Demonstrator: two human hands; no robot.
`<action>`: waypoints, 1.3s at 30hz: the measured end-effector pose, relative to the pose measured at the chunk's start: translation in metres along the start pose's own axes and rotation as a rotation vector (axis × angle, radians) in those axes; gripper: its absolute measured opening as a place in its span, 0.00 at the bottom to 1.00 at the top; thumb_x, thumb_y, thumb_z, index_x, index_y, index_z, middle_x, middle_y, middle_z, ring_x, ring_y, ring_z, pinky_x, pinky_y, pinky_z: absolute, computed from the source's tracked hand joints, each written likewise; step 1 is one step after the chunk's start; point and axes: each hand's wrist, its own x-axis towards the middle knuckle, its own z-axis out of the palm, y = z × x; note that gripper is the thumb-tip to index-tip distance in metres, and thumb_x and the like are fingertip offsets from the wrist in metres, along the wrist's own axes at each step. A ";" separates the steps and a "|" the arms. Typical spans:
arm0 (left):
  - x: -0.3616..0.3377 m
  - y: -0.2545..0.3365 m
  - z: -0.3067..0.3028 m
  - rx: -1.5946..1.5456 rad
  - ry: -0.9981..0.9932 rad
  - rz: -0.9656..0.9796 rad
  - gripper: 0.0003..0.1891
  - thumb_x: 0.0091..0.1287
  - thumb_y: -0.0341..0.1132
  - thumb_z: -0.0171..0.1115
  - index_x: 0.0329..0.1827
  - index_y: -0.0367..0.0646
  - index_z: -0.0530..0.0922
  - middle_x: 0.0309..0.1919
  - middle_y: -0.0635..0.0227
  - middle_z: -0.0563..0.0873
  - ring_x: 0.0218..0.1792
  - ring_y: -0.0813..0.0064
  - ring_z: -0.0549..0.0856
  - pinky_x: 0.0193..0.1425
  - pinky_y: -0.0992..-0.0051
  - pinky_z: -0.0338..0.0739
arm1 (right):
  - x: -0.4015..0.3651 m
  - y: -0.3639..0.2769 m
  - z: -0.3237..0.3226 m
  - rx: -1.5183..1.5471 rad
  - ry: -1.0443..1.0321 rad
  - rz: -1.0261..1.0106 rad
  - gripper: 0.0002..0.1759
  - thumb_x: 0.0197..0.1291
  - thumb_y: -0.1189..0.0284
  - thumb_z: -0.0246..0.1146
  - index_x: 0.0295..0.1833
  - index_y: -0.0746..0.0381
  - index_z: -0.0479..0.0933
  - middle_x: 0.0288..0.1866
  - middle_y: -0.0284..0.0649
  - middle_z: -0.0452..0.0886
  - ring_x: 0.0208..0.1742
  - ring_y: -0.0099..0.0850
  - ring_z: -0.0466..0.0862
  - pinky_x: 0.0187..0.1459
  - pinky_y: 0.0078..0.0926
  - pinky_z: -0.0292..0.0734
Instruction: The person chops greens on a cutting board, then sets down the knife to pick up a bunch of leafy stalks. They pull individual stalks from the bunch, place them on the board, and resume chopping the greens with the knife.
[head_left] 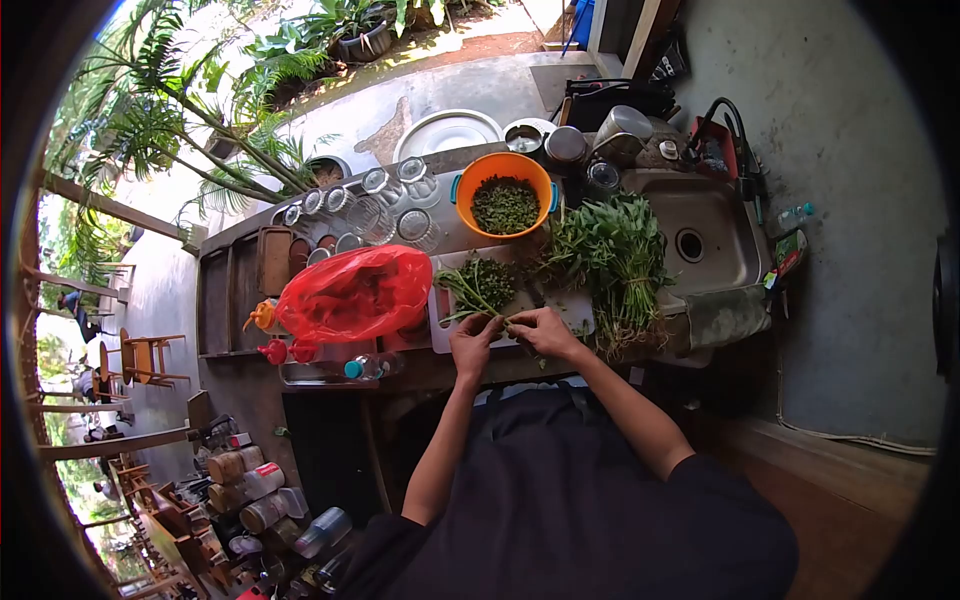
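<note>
My left hand [476,342] is closed in a pinch on the stem end of a small bunch of greens [478,283] with fine clustered tips. Close beside it, my right hand [542,331] has its fingertips pinched together at the same stems; exactly what lies between them is too small to make out. Both hands are at the near edge of a white cutting board [442,334]. Beyond the board stands an orange basin [490,167] with teal handles, holding small green pieces. A large pile of leafy greens [615,235] with roots lies to the right.
A red plastic bag [358,292] sits left of the board, with a clear bottle [372,367] in front. Several glasses [372,220] stand behind it. On the right are a metal sink [722,205] and a folded cloth [728,315]. Metal pots [622,128] stand at the back.
</note>
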 end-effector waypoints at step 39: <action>-0.039 0.006 -0.061 0.844 -0.194 0.375 0.11 0.63 0.33 0.70 0.45 0.37 0.87 0.39 0.55 0.89 0.43 0.58 0.89 0.49 0.67 0.81 | 0.018 0.038 -0.044 -0.664 0.379 0.005 0.22 0.58 0.68 0.64 0.57 0.66 0.77 0.50 0.55 0.84 0.56 0.52 0.83 0.57 0.45 0.78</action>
